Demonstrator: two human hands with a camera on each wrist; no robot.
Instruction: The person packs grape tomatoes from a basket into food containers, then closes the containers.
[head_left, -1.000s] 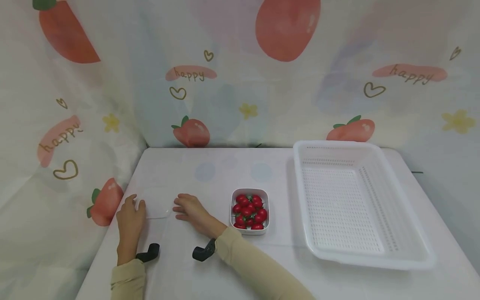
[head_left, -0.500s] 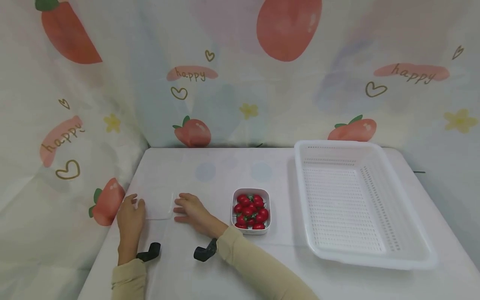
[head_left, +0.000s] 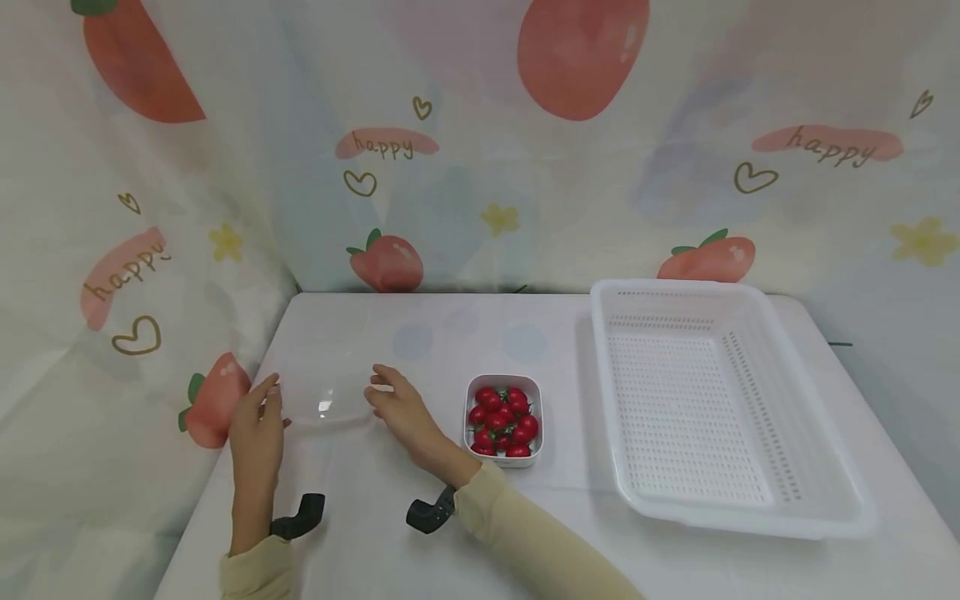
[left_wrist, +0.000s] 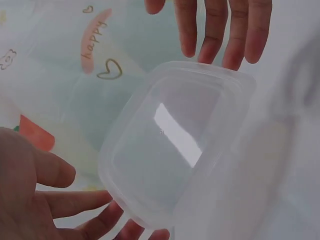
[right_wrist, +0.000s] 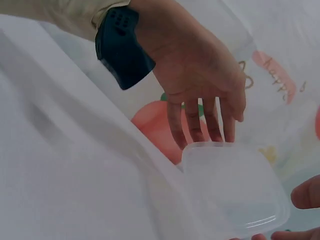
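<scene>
A clear plastic lid with rounded corners is between the hands, tilted and apparently off the table. The left hand touches its left edge; in the left wrist view its thumb stands apart from the lid, with the fingers reaching under the rim. On the opposite edge, the right hand touches the rim with extended fingertips. In the right wrist view the left hand's straight fingers meet the lid's far rim, while only parts of the right hand show at the lower right.
A small white box of red cherry tomatoes sits right of the right hand. Farther right lies a big white perforated basket. Patterned cloth walls rise behind and left of the white table.
The lid has risen and tilted, and a bright reflection now shows on it. The right hand has shifted slightly up and right with it; the left hand has turned a little.
</scene>
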